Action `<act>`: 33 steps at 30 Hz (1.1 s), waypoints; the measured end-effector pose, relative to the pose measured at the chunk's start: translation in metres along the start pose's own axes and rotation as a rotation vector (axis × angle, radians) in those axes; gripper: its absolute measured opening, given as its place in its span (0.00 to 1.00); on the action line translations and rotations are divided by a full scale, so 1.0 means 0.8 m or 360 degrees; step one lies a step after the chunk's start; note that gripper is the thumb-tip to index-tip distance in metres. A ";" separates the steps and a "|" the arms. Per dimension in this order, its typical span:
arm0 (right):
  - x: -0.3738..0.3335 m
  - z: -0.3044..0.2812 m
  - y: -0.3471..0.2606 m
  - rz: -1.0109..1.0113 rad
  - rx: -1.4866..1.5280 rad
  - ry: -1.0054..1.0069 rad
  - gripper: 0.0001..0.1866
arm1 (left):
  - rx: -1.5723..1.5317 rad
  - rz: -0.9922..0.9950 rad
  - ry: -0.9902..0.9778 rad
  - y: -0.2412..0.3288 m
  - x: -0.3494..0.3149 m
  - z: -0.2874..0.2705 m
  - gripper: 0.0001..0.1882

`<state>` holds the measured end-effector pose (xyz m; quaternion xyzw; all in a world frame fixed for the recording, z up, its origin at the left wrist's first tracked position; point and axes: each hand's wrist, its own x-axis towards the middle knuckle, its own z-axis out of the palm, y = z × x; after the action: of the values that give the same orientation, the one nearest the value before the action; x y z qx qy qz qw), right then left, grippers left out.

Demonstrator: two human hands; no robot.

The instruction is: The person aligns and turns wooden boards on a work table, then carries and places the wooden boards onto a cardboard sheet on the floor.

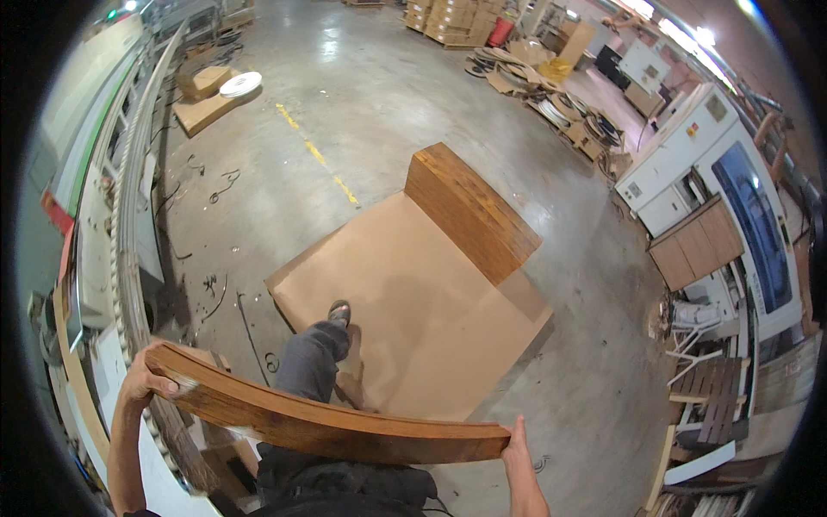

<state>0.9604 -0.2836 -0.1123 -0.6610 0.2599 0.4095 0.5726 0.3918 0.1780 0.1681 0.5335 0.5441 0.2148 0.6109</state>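
A long brown wooden board [336, 431] spans the space in front of my body, held at both ends. My left hand [148, 379] is closed around its left end, with the thumb on the near face. At the other end my right hand [518, 443] grips the board, the fingers partly hidden behind it. Beyond, a stack of similar brown boards [469, 211] lies along the far right edge of a large cardboard sheet [405, 319]. One of my feet is on that sheet.
A long machine with a rail [129, 215] runs along the left. Cardboard pieces with a white roll [240, 84] lie at the far left. At right stand a white machine [689, 164] and a wooden panel stack [696, 243]. Dark strips [250, 336] litter the concrete floor.
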 end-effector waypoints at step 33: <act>0.346 0.331 -0.351 -0.0235 0.0353 -0.0030 0.33 | 0.0482 -0.0416 -0.1164 0.197 1.081 0.461 0.36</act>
<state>1.2707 0.0664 -0.1939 -0.6069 0.2489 0.3413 0.6732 1.0446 0.8061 -0.1286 0.5848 0.3798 -0.1507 0.7007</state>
